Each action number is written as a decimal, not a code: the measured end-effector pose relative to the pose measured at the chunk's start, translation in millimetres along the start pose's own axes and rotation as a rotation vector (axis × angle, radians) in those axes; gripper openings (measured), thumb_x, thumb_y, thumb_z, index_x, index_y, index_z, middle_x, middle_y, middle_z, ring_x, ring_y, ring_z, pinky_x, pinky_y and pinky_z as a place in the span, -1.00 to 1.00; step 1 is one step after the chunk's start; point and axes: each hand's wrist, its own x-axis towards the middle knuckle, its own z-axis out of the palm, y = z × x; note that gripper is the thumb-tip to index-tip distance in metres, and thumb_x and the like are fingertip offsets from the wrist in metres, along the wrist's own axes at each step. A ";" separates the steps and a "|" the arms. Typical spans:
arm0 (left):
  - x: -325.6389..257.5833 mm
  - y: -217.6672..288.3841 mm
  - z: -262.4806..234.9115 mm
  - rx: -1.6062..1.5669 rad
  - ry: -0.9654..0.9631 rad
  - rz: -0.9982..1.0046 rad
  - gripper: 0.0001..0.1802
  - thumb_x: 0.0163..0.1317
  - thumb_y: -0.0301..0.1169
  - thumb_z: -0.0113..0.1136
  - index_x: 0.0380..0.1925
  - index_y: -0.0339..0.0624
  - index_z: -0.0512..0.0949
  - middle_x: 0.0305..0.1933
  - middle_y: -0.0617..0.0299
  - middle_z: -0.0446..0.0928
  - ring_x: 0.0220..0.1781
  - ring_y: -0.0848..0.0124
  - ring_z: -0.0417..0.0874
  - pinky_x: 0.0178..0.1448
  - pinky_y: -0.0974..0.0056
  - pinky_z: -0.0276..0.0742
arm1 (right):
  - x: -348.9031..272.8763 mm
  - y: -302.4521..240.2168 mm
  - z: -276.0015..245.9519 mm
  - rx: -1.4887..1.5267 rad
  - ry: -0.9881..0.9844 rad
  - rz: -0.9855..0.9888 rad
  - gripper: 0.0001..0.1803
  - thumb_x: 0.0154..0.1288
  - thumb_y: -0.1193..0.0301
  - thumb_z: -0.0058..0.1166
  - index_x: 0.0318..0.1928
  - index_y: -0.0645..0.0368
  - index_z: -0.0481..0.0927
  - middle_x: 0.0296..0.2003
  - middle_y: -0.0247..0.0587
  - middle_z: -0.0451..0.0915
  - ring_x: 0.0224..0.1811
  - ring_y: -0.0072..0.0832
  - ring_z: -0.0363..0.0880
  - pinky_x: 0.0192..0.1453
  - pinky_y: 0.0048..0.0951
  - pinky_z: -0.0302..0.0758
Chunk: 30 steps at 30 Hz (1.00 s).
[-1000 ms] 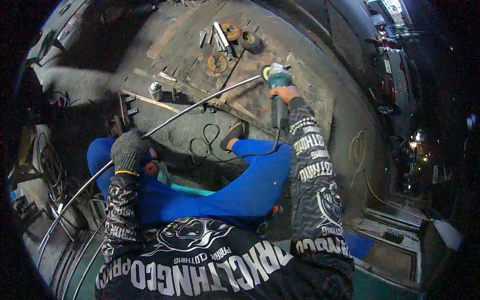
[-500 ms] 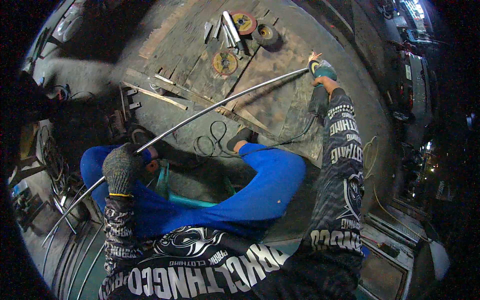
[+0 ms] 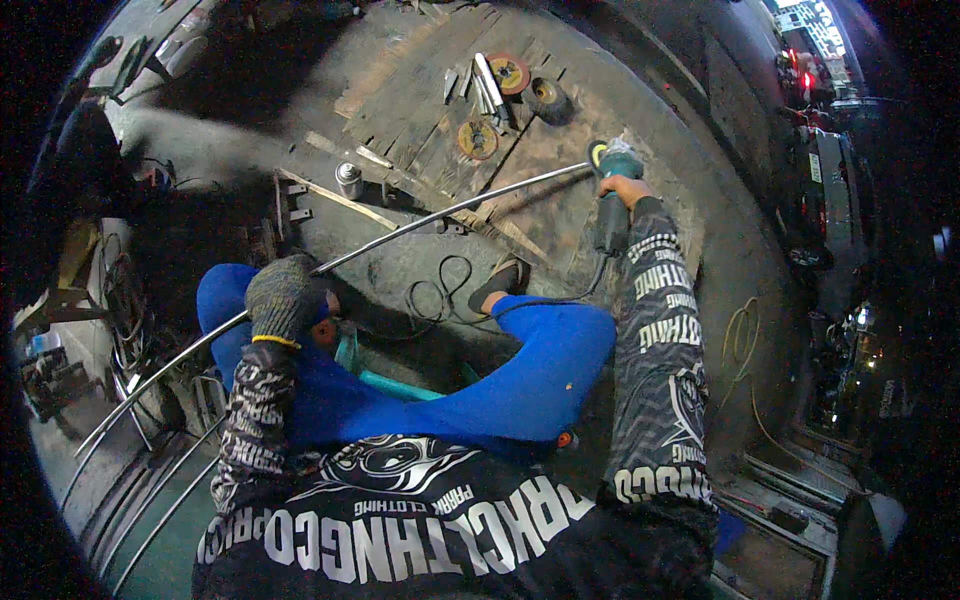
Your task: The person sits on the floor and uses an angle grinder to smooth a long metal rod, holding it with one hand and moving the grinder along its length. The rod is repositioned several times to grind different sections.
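In a grey knitted glove, my left hand (image 3: 283,300) is closed around a long, thin metal tube (image 3: 440,216). The tube slants from the lower left up to the right. My right hand (image 3: 626,190) is bare and wraps around an angle grinder (image 3: 612,222) with a teal head and a dark body. Its yellow-faced disc (image 3: 598,155) is right by the tube's far end; whether they touch I cannot tell. From the grinder a black cord (image 3: 560,297) runs back to loops on the floor near my foot.
A worn wooden board (image 3: 400,100) lies ahead, bearing cutting discs (image 3: 477,139), a round dark wheel (image 3: 549,101) and several short metal pieces (image 3: 487,82). A metal can (image 3: 348,180) stands left of it. More long rods (image 3: 165,510) lie at lower left; a yellowish cord (image 3: 738,340) is at right.
Orange sparks flew at the disc earlier; none show now. The grinder and the tube's far end sit slightly lower and further left in the picture, and the whole view has shifted.
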 end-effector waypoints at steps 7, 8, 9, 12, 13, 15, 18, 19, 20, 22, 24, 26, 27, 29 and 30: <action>17.9 -2.8 11.7 -0.027 0.062 0.026 -0.69 0.12 -0.15 0.15 -0.39 -0.15 0.70 -0.30 -0.06 0.67 -0.24 -0.04 0.70 -0.15 -0.06 0.61 | -55.1 -53.0 69.4 -0.401 -0.027 -0.185 -0.48 -0.34 0.19 0.40 -0.38 0.37 0.67 -0.29 -0.10 0.65 -0.26 -0.29 0.61 -0.18 -0.31 0.53; 21.7 -3.6 12.4 -0.033 0.057 0.035 -0.68 0.12 -0.15 0.15 -0.39 -0.15 0.70 -0.30 -0.06 0.67 -0.23 -0.04 0.70 -0.14 -0.06 0.61 | -63.0 -58.3 77.1 -0.417 -0.051 -0.223 -0.46 -0.34 0.15 0.40 -0.38 0.37 0.67 -0.28 -0.06 0.66 -0.24 -0.27 0.62 -0.16 -0.30 0.53; 27.8 -2.1 13.7 -0.048 0.023 0.008 -0.65 0.08 -0.17 0.09 -0.35 -0.18 0.71 -0.26 -0.09 0.66 -0.18 -0.02 0.69 -0.09 -0.01 0.61 | -69.1 -63.7 86.0 -0.305 -0.017 -0.156 -0.43 -0.34 0.10 0.39 -0.37 0.36 0.67 -0.26 -0.03 0.66 -0.21 -0.24 0.63 -0.14 -0.30 0.53; 46.6 4.3 20.9 -0.065 0.035 0.040 -0.64 0.09 -0.18 0.07 -0.31 -0.18 0.71 -0.27 -0.08 0.66 -0.17 -0.01 0.70 -0.07 0.00 0.61 | -80.9 -79.9 110.6 -0.322 0.032 -0.092 -0.38 -0.34 0.03 0.38 -0.36 0.34 0.68 -0.26 0.04 0.66 -0.19 -0.19 0.64 -0.12 -0.28 0.54; 53.4 5.0 22.1 -0.066 0.013 0.058 -0.62 0.10 -0.18 0.05 -0.29 -0.18 0.71 -0.21 -0.09 0.66 -0.14 -0.01 0.69 -0.04 0.00 0.61 | -85.8 -84.2 120.6 -0.255 0.090 -0.075 -0.35 -0.37 0.01 0.39 -0.36 0.36 0.67 -0.24 0.10 0.66 -0.19 -0.15 0.64 -0.09 -0.26 0.55; 61.0 7.2 25.5 -0.039 0.065 0.035 -0.61 0.11 -0.18 0.04 -0.25 -0.17 0.70 -0.16 -0.11 0.65 -0.11 -0.01 0.69 -0.02 -0.01 0.60 | -92.9 -99.3 140.8 -0.336 0.016 -0.127 -0.29 -0.39 0.00 0.40 -0.33 0.42 0.66 -0.20 0.14 0.65 -0.15 -0.12 0.64 -0.07 -0.28 0.55; 65.8 7.5 23.1 -0.029 0.007 0.037 -0.57 0.13 -0.14 0.04 -0.17 -0.20 0.67 -0.08 -0.15 0.62 -0.03 -0.03 0.67 0.05 -0.02 0.58 | -111.4 -118.0 166.5 -0.319 -0.007 -0.150 -0.20 -0.42 0.05 0.42 -0.20 0.48 0.62 -0.15 0.17 0.64 -0.10 -0.12 0.64 -0.03 -0.29 0.56; 66.9 8.4 21.5 -0.036 -0.021 0.024 -0.56 0.14 -0.14 0.04 -0.16 -0.20 0.67 -0.08 -0.15 0.63 -0.03 -0.03 0.66 0.06 -0.01 0.58 | -118.5 -123.9 173.8 -0.296 0.014 -0.170 -0.19 -0.43 0.06 0.43 -0.19 0.49 0.61 -0.15 0.17 0.64 -0.11 -0.12 0.65 -0.03 -0.29 0.57; 68.6 8.6 19.2 -0.051 -0.036 0.016 -0.56 0.15 -0.13 0.04 -0.15 -0.21 0.66 -0.09 -0.15 0.63 -0.02 -0.03 0.66 0.08 -0.01 0.57 | -124.8 -130.7 180.3 -0.278 0.036 -0.179 -0.18 -0.44 0.08 0.44 -0.17 0.51 0.60 -0.15 0.16 0.64 -0.11 -0.12 0.65 -0.02 -0.29 0.57; 72.4 10.5 17.4 -0.054 -0.070 0.010 -0.55 0.17 -0.10 0.07 -0.14 -0.22 0.65 -0.05 -0.13 0.62 0.01 -0.02 0.65 0.10 0.00 0.56 | -137.2 -144.3 190.4 -0.225 -0.022 -0.197 -0.19 -0.46 0.11 0.46 -0.19 0.51 0.60 -0.14 0.17 0.64 -0.10 -0.13 0.65 -0.02 -0.29 0.57; 77.4 10.7 20.5 -0.064 -0.062 -0.003 -0.54 0.17 -0.09 0.09 -0.12 -0.21 0.64 -0.03 -0.12 0.62 0.03 -0.02 0.65 0.10 0.00 0.56 | -150.3 -154.9 198.2 -0.216 -0.065 -0.178 -0.20 -0.47 0.12 0.47 -0.19 0.52 0.60 -0.14 0.17 0.64 -0.09 -0.13 0.66 -0.02 -0.30 0.57; 84.2 7.9 27.1 -0.066 -0.035 0.013 -0.56 0.19 -0.08 0.06 -0.14 -0.19 0.63 -0.05 -0.10 0.62 0.00 -0.03 0.65 0.08 -0.01 0.57 | -160.1 -165.3 206.2 -0.245 -0.070 -0.168 -0.19 -0.46 0.11 0.48 -0.20 0.53 0.60 -0.14 0.19 0.64 -0.08 -0.13 0.66 -0.02 -0.31 0.57; 88.2 5.8 31.1 -0.059 0.026 0.005 -0.59 0.20 -0.09 0.04 -0.22 -0.16 0.67 -0.11 -0.08 0.64 -0.06 -0.04 0.67 0.04 -0.03 0.58 | -163.4 -170.1 209.8 -0.246 -0.092 -0.167 -0.20 -0.46 0.11 0.48 -0.21 0.53 0.61 -0.14 0.19 0.64 -0.08 -0.13 0.66 -0.02 -0.31 0.57; 93.5 -5.5 38.0 -0.049 0.094 -0.020 -0.61 0.21 -0.09 0.01 -0.29 -0.13 0.70 -0.17 -0.05 0.66 -0.12 -0.05 0.69 0.00 -0.04 0.60 | -168.9 -179.6 221.7 -0.248 -0.131 -0.198 -0.15 -0.46 0.08 0.49 -0.17 0.53 0.59 -0.12 0.22 0.63 -0.07 -0.13 0.65 0.00 -0.30 0.57; 97.4 -11.5 39.5 -0.046 0.105 -0.027 -0.60 0.21 -0.09 0.02 -0.30 -0.13 0.70 -0.17 -0.06 0.66 -0.13 -0.05 0.69 -0.01 -0.04 0.60 | -169.9 -184.5 227.6 -0.263 -0.121 -0.227 -0.14 -0.46 0.08 0.49 -0.15 0.53 0.58 -0.11 0.22 0.62 -0.06 -0.12 0.65 0.00 -0.29 0.57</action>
